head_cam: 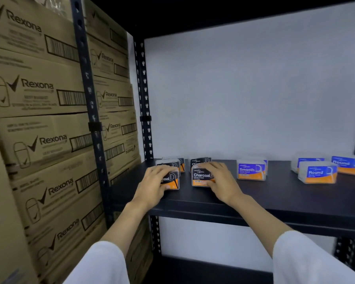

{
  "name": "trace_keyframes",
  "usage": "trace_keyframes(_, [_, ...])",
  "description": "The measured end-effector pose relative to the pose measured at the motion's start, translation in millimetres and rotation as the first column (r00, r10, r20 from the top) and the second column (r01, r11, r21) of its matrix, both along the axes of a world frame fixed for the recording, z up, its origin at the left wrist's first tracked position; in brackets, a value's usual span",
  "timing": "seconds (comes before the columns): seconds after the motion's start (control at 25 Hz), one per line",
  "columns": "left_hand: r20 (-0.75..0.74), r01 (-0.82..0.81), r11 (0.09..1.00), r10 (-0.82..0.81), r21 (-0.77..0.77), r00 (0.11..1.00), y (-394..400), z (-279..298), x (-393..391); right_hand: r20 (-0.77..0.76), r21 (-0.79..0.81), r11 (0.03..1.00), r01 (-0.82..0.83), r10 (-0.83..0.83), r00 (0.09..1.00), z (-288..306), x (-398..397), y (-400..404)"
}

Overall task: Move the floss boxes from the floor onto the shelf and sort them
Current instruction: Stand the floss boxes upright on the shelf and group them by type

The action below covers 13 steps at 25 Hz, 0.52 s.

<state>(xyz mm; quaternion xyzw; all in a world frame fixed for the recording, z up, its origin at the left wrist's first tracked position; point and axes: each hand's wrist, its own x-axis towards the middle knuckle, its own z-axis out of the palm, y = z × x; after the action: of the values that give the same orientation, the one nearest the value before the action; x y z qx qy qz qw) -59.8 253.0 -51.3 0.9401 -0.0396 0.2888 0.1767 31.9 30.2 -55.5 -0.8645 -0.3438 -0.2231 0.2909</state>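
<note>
Two hands reach onto a black shelf [254, 203], each on a Charcoal floss box near the shelf's left end. The left hand [152, 184] curls over the left Charcoal box [171, 180], fingers on top and thumb at the front. The right hand [218, 179] wraps the right Charcoal box [201, 177] from its right side, fingers across the top. Both boxes sit on the shelf, seemingly being lined up in front of more Charcoal boxes [199, 161] behind them, so like stays with like.

All boxes are small clear plastic cases with a printed label and an orange band along the bottom. Charcoal labels are black. A blue Smooth box [251, 171] stands mid-shelf, apart from the Charcoal group. Blue Round boxes [318, 174] cluster toward the right end. The three sorts form separate groups, suggesting sorting is well along.

Stacked Rexona cartons [39, 111] fill the neighbouring rack on the left. White sleeves [103, 263] cover both forearms.
</note>
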Motion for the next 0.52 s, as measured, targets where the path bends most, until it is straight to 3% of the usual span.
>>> trace_keyframes(0.24, [-0.011, -0.05, 0.992, 0.049, -0.113, 0.999, 5, -5, 32, 0.047, -0.026, 1.0, 0.012, -0.011, 0.999, -1, 29, 16])
trace_keyframes(0.52, [0.079, -0.031, 0.998, 0.035, -0.057, 0.996, 10, -8, 48, 0.016, -0.043, 0.999, -0.004, 0.005, 1.0, -2, 47, 24])
